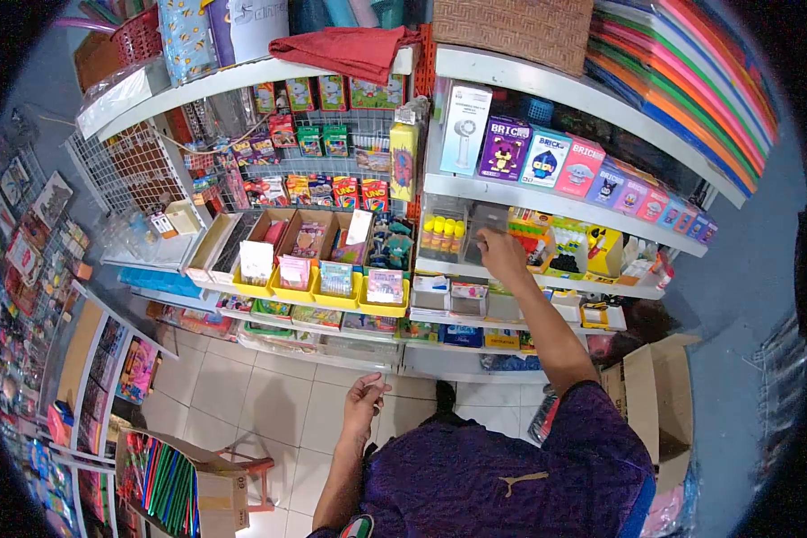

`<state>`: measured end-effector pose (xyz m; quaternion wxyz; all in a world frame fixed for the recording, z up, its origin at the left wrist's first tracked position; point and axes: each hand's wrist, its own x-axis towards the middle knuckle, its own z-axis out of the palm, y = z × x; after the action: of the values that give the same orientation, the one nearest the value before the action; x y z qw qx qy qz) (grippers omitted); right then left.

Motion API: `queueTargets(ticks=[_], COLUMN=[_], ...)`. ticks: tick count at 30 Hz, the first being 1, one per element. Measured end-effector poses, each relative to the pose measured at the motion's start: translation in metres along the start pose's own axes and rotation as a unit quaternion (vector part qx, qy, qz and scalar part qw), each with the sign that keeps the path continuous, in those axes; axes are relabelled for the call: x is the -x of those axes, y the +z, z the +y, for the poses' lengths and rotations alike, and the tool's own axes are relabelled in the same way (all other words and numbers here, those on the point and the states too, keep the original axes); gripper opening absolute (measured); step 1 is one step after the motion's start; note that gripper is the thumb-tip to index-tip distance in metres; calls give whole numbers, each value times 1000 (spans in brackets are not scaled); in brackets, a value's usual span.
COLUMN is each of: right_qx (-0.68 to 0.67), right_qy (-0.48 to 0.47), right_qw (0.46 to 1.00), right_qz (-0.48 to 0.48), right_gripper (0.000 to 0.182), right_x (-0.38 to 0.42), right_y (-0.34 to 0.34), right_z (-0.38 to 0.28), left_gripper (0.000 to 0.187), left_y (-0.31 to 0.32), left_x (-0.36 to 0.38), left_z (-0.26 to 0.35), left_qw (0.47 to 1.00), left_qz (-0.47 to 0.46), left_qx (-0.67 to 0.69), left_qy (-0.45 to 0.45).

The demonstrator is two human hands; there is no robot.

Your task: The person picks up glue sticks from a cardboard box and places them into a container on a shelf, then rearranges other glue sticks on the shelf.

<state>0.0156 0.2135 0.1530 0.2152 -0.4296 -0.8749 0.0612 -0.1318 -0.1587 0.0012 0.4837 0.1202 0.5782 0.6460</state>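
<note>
My right hand reaches into the middle shelf, fingers bent in front of a dark grey see-through container. Whatever its fingertips grip, if anything, is too small to tell. Left of that container stand yellow-capped glue bottles; to its right are an orange-red box of small items and a tray of black items. My left hand hangs low in front of the shelves, fingers curled together near a tiny pale thing I cannot make out.
Brick toy boxes line the upper right shelf. Yellow bins with small packets jut out at left. A carton of colourful sticks and a red stool stand at lower left, an open cardboard box at right.
</note>
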Motion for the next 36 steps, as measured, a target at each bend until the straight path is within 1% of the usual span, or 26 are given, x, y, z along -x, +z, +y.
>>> queueTargets(ticks=[2, 5, 9, 14, 17, 20, 23, 26, 27, 30, 31, 34, 36], right_qx=[11, -15, -41, -59, -74, -86, -162, -177, -126, -96, -95, -74, -85], right_qy=[8, -4, -23, -63, -61, -80, -43, 53, 31, -1, 9, 17, 23], right_qw=[1000, 1000, 999, 996, 995, 985, 979, 980, 987, 993, 991, 992, 991], right_qz=[5, 17, 9, 26, 36, 123, 115, -72, -93, -74, -94, -100, -96], right_gripper=[22, 23, 23, 24, 26, 29, 33, 35, 42, 44, 51, 54, 55], right_x=[-1, 0, 2, -1, 5, 23, 45, 58, 56, 59, 56, 54, 56], right_y=[3, 7, 4, 19, 11, -2, 11, 8, 33, 56, 61, 65, 67], right_z=[-2, 0, 3, 22, 17, 0, -6, -24, -8, -8, -8, -10, -7], left_gripper=[27, 29, 30, 29, 28, 28, 28, 29, 29, 29, 29, 30, 31], left_y=[-4, -11, -16, -16, -12, -13, -11, -8, -6, 0, 2, 6, 5], left_x=[1, 4, 6, 5, 6, 4, 5, 5, 5, 6, 6, 11, 17], left_z=[0, -2, -3, -4, -2, -9, -11, -15, -17, -19, -19, -15, -15], left_qw=[1000, 1000, 1000, 1000, 1000, 1000, 1000, 1000, 1000, 999, 999, 999, 999], left_qz=[10, 13, 22, 10, 10, 9, 6, -8, -15, -33, -34, -35, -33], left_qx=[-3, -7, -12, -5, -7, -6, -3, 1, 2, -10, -12, -17, -13], left_qy=[4, 7, 6, 7, -2, -5, -10, -10, -10, -12, -11, -7, -8])
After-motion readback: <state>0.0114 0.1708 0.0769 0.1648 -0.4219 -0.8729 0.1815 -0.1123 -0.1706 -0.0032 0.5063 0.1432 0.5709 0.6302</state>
